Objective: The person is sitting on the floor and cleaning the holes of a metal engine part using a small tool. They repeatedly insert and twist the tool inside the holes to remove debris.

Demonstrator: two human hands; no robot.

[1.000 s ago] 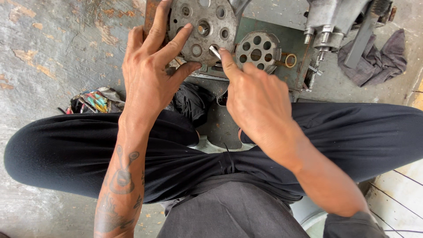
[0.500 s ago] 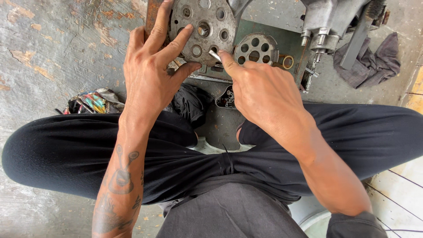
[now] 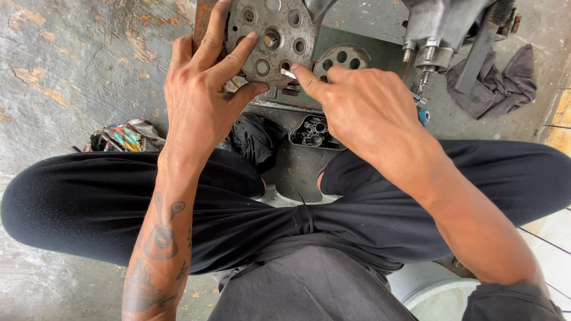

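- We saw a round grey metal plate (image 3: 275,37), worn and rust-flecked, pierced by a ring of round holes; it stood tilted up from the floor at the top of the view, partly hidden by fingers spread across its left half.
- We saw a small, pale, shiny metal piece (image 3: 288,74), short and slim, lying slantwise against the plate's lower right edge, pinched at a fingertip; its far end stayed hidden.

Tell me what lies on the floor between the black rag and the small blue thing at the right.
In the head view, a small grey metal casting with round bores lies between the black rag and the blue thing, partly under the right hand.
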